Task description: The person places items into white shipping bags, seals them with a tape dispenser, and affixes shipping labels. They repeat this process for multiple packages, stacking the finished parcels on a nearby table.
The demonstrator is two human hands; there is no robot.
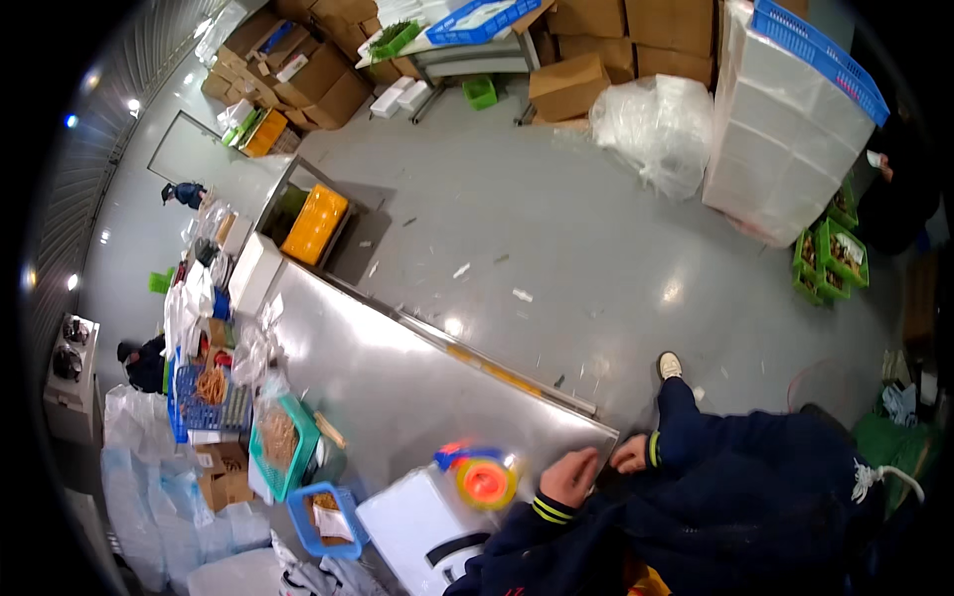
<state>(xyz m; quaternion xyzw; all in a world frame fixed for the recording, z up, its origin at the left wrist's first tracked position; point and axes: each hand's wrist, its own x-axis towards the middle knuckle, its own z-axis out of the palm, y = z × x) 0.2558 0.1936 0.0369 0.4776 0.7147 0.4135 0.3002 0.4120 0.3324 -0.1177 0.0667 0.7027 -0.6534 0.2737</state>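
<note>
My left hand (pixel 569 479) is at the near corner of the metal table (pixel 397 397), with its fingers curled in. Just right of it, past the table corner, my right hand (pixel 630 454) has its fingers bent toward the left one. Anything inside either hand is too small or hidden to make out. Left of my left hand lies a tape dispenser (pixel 485 481) with a yellow and orange roll and a blue and red body, slightly blurred. A white box (pixel 422 526) with a dark curved mark sits beside the dispenser.
A blue basket (pixel 326 521) and a teal basket (pixel 283 447) stand farther left on the table. An orange crate (pixel 316 224) sits beyond the table. Tall stacked white boxes (pixel 785 119), clear plastic bags (pixel 656 134) and green crates (pixel 833 256) line the right side. Scraps dot the floor.
</note>
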